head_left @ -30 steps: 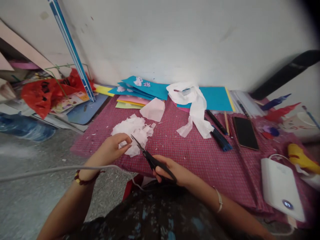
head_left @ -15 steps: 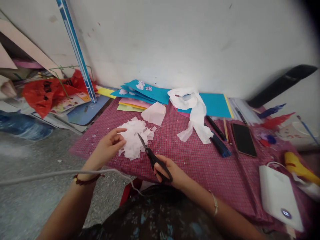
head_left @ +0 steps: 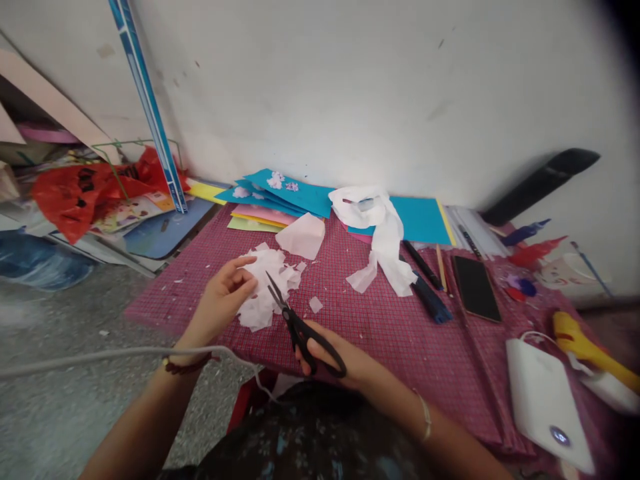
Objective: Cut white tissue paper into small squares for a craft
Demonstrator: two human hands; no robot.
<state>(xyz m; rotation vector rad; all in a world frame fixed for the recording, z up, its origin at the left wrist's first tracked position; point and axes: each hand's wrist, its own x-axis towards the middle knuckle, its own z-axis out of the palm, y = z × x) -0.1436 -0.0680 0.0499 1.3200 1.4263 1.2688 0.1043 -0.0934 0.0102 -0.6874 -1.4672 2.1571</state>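
My right hand (head_left: 327, 353) is closed around the handles of black scissors (head_left: 295, 323). The blades point up and left, slightly parted, over the lower right of a heap of small white paper pieces (head_left: 263, 300). At the heap's left side is my left hand (head_left: 230, 290), thumb and forefinger apart and the other fingers curled; I see nothing held in it. A single small paper square (head_left: 315, 305) lies right of the blades. Behind the heap rests a larger pale paper sheet (head_left: 301, 237).
Blue sheets (head_left: 300, 200) with pale flower-like bits and a crumpled white paper strip (head_left: 387, 247) lie toward the wall. On the right are a phone (head_left: 476, 288), a white power bank (head_left: 547, 400) and a yellow glue gun (head_left: 593, 347). A cable (head_left: 125, 353) crosses my left forearm.
The scissor blades have parted slightly. A small paper square now lies on the tablecloth right of the heap. My left hand remains beside the heap, and the view has shifted slightly.
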